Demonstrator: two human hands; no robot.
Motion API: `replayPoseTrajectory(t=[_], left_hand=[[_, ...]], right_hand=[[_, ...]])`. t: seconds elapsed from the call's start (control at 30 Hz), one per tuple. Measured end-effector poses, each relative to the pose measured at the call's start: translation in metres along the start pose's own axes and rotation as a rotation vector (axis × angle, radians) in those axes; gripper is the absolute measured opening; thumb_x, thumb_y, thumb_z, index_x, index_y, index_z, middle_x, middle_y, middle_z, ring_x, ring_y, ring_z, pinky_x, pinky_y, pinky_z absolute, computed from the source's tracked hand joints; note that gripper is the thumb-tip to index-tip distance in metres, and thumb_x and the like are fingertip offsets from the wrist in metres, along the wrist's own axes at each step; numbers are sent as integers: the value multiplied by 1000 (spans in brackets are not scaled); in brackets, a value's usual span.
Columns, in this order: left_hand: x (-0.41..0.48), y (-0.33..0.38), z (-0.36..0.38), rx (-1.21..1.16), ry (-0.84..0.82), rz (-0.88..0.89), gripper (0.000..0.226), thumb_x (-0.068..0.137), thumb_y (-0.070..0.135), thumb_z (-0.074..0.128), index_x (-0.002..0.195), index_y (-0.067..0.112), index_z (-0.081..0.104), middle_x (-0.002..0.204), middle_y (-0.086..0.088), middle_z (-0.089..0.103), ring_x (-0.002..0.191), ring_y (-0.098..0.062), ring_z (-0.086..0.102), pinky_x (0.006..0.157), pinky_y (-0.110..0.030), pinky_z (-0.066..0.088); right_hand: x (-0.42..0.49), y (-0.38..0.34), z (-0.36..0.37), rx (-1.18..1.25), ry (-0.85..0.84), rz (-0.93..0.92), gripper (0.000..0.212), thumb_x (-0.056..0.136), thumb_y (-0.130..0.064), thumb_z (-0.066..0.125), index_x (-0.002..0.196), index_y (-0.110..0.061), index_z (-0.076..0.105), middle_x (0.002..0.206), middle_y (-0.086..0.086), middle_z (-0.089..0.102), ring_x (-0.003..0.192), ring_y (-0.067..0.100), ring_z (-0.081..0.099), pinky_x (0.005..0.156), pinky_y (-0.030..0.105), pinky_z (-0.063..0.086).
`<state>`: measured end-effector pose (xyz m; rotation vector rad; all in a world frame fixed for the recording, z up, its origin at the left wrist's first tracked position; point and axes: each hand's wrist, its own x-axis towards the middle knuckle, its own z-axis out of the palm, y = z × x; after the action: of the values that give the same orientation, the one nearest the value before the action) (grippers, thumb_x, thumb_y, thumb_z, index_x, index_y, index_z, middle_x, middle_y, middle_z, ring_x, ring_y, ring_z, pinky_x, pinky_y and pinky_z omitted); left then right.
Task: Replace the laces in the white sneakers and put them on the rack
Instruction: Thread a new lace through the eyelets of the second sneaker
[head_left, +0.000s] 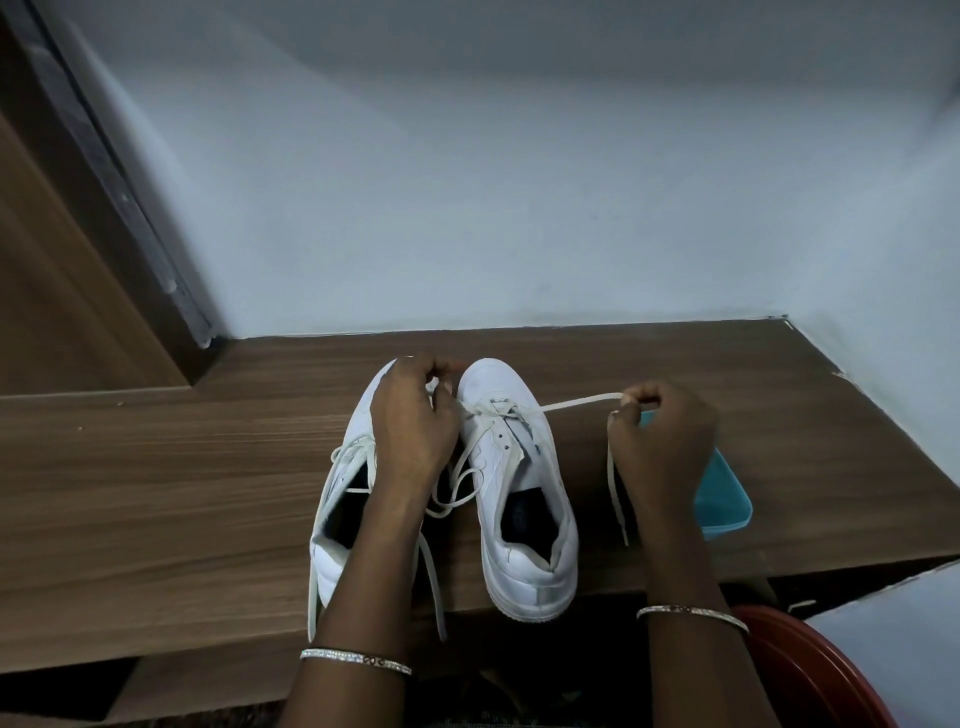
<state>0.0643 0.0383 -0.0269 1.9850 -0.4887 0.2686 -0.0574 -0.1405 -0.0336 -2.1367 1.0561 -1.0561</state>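
Lying side by side on a brown wood-grain tabletop, toes toward the far wall, two white sneakers are recorded.

- Left sneaker: the toe is partly covered by the left hand. Its lace is loose, and strands hang over the near edge of the tabletop.
- Right sneaker: the heel slightly overhangs the near edge. Only the far eyelets are threaded; the tongue is exposed.
- Right sneaker's lace: one strand is drawn taut from the far eyelets out to the right. A slack loop lies between the two shoes.
- Right hand: the taut strand is pinched between thumb and curled fingers. The free end hangs down from the fist, near the tabletop.
- Left hand: the fingers are curled between the two toes, close to the threaded eyelets. Whether a lace is gripped there cannot be told, since the back of the hand hides it.
- A bangle is worn on each wrist: left bangle, right bangle.
- A teal plastic container sits on the tabletop just right of the right hand, partly hidden by it.
- A red rounded object is seen at the near right, below the tabletop.
- A wooden door frame stands at the far left.
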Motion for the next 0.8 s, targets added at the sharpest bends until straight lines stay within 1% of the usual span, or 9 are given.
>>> replayPoseTrajectory(t=[0.07, 0.13, 0.23, 0.3, 0.37, 0.5, 0.57, 0.67, 0.8], left_hand=[[-1, 1, 1, 27, -33, -2, 23, 86, 5, 55, 98, 14, 72, 98, 3, 71, 97, -20, 64, 87, -41, 50], [-1, 3, 1, 44, -48, 7, 24, 86, 0, 56, 95, 16, 72, 95, 6, 70, 96, -19, 64, 87, -40, 50], [-2, 6, 0, 70, -51, 39, 24, 85, -4, 57, 91, 15, 71, 86, 13, 61, 93, -20, 64, 85, -36, 48], [-1, 4, 0, 83, -76, 42, 28, 83, -4, 56, 89, 18, 71, 87, 12, 64, 91, -20, 63, 88, -41, 48], [-1, 2, 1, 90, -104, 32, 34, 78, -5, 56, 89, 23, 69, 91, 9, 69, 90, -17, 63, 93, -49, 46], [-1, 1, 2, 78, -128, 17, 33, 73, -2, 64, 92, 25, 70, 94, 7, 69, 90, -16, 61, 94, -49, 45], [0, 0, 3, 110, -163, 19, 29, 73, 7, 70, 95, 27, 70, 95, 8, 69, 92, -16, 61, 98, -53, 42], [-1, -1, 5, 276, -219, 25, 17, 78, 21, 72, 93, 28, 67, 94, 8, 65, 97, -20, 60, 111, -58, 26], [-4, 1, 5, 396, -175, 58, 6, 80, 15, 65, 83, 19, 62, 87, 0, 64, 89, -29, 61, 111, -56, 26]], right_hand=[[-1, -3, 4, -14, -43, -62, 22, 70, -14, 60, 89, -21, 68, 93, -2, 70, 93, 28, 61, 88, 44, 46], [-5, -11, 12, -24, -203, -182, 28, 70, -24, 57, 95, -29, 70, 99, -8, 69, 102, 25, 59, 90, 46, 45], [-11, -18, 27, -135, -440, -335, 23, 81, -41, 61, 101, -37, 73, 105, -16, 69, 117, 15, 54, 100, 43, 34], [-12, -18, 32, -174, -481, -353, 17, 88, -42, 61, 99, -40, 74, 103, -18, 69, 118, 9, 51, 100, 41, 27], [-13, -18, 33, -175, -470, -346, 14, 90, -41, 60, 93, -38, 74, 97, -19, 69, 112, 8, 54, 96, 40, 24], [-10, -17, 27, -163, -349, -229, 6, 87, -30, 66, 87, -29, 71, 89, -14, 69, 103, 16, 57, 90, 37, 25], [-6, -11, 21, -122, -255, -140, 4, 83, -25, 65, 82, -27, 69, 85, -11, 68, 99, 20, 60, 91, 39, 33], [1, -5, 11, -67, -171, -31, 5, 79, -24, 64, 75, -26, 65, 80, -10, 68, 93, 22, 63, 93, 45, 41], [-1, -7, 9, -58, -136, -54, 5, 74, -20, 63, 74, -25, 64, 82, -8, 67, 91, 24, 63, 90, 45, 43]])
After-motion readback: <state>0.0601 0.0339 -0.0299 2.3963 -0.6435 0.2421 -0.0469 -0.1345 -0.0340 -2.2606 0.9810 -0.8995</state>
